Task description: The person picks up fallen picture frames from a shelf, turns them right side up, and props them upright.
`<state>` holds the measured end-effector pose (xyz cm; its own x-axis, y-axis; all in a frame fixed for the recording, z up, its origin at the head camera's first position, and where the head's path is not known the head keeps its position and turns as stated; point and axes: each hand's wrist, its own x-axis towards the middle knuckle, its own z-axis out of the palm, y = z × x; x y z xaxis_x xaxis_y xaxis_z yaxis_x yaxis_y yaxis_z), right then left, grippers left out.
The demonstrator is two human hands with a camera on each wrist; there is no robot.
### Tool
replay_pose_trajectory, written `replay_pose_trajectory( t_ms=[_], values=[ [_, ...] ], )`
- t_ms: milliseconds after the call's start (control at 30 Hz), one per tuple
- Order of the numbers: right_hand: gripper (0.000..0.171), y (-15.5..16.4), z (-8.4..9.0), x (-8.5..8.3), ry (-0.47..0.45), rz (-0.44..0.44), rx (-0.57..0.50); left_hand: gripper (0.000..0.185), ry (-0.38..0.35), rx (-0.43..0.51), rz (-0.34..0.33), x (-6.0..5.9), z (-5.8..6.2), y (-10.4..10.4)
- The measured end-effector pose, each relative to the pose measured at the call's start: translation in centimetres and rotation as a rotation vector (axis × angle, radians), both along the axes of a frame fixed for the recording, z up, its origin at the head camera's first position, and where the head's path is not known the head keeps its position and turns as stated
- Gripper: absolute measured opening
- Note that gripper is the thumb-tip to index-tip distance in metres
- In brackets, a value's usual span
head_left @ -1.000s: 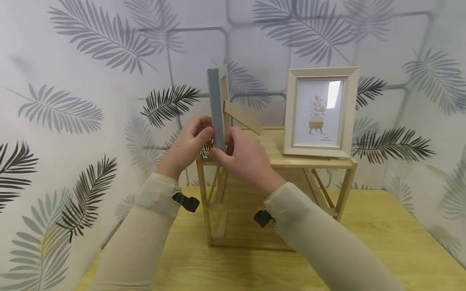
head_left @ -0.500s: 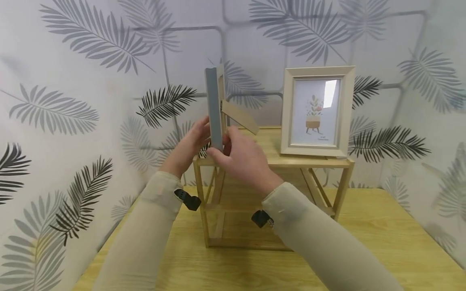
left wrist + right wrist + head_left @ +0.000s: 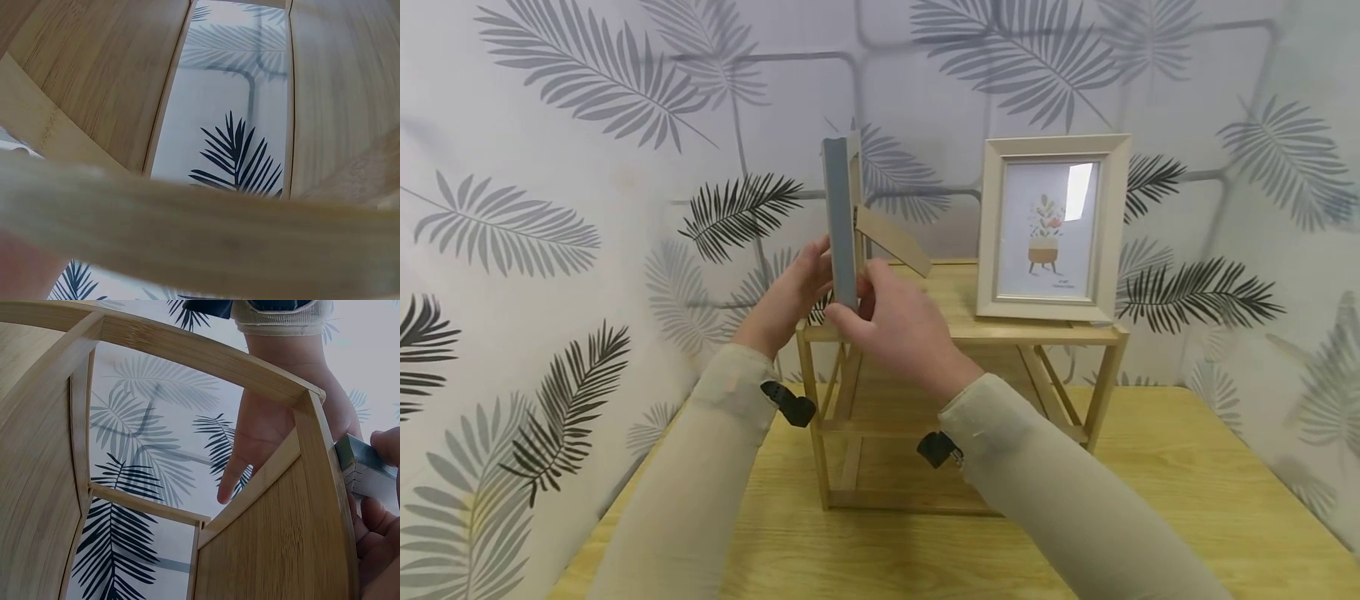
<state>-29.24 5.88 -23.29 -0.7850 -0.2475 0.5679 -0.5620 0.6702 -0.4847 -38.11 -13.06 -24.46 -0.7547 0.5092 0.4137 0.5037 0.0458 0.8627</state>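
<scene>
Right grip: the right hand (image 3: 901, 327) pinches the lower edge of the grey picture frame (image 3: 841, 221), thumb on the near face, fingers curled behind it; the right wrist view shows the fingers wrapped on the frame's grey corner (image 3: 365, 467).
Left grip: the left hand (image 3: 786, 302) is at the frame's far side, fingers straight and lying along its lower left edge; seen from the right wrist, the fingers (image 3: 240, 464) are extended and relaxed, not curled round anything.
Grey picture frame: upright and edge-on to the head camera, held just above the front left corner of the shelf top, its tan back stand (image 3: 891, 242) swung out to the right.
Wooden shelf (image 3: 1037, 335): an open bamboo rack standing on the bench (image 3: 1187, 492); its top board carries the cream picture frame (image 3: 1051, 229); the open lower level shows nothing in it.
Cream picture frame: upright at the right of the shelf top, facing forward, with a print of a potted plant; well apart from the grey one.
Left wrist view: blurred wood slats and wallpaper only; the hand cannot be made out there.
Backdrop: leaf-pattern wallpaper (image 3: 550, 217) behind and on both sides.
</scene>
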Motion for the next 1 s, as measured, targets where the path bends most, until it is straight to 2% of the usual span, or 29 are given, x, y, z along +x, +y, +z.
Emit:
replay_pose_trajectory(
  t_ms=[200,500,733,1000],
  values=[
    [0.036,-0.16,-0.03,-0.03,0.006,0.002,0.02,0.068,-0.028,-0.021,0.02,-0.19,-0.05,0.12],
    [0.034,-0.03,-0.17,0.1,0.056,0.017,0.039,0.056,0.073,0.023,-0.061,-0.72,0.24,0.33],
    [0.04,0.19,-0.15,0.36,0.046,0.043,0.031,0.057,0.048,0.029,0.002,-0.17,0.6,0.23],
    [0.04,0.66,0.06,0.61,0.041,0.034,0.036,0.063,0.061,0.017,0.004,-0.2,0.59,0.0]
  ],
)
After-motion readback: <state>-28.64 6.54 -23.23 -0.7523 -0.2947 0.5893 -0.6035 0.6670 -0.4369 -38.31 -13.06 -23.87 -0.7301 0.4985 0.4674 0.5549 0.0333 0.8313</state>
